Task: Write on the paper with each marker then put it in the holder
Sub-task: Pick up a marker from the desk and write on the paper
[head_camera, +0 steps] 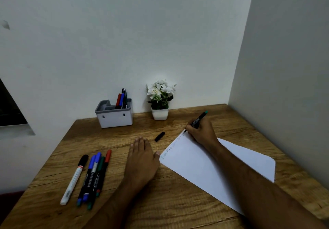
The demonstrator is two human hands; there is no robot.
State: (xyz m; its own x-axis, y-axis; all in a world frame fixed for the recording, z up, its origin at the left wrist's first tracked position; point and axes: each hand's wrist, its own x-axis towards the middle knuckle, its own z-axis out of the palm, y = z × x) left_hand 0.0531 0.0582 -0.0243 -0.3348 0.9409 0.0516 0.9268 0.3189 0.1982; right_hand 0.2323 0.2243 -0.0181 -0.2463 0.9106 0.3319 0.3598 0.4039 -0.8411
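Observation:
A white sheet of paper [204,168] lies tilted on the wooden desk, with several handwritten words along its upper left edge. My right hand [200,132] grips a black marker with a teal end [199,119], its tip touching the paper's far corner. The marker's black cap [159,136] lies on the desk to the left of that corner. My left hand [141,159] rests flat on the desk, thumb touching the paper's left corner. Several capped markers [90,175] lie side by side at the left. A grey-white holder [114,115] by the wall contains several markers.
A small white pot with white flowers [160,100] stands by the back wall, right of the holder. A wall closes the desk's right side. The desk's left edge [53,150] drops off beside the loose markers.

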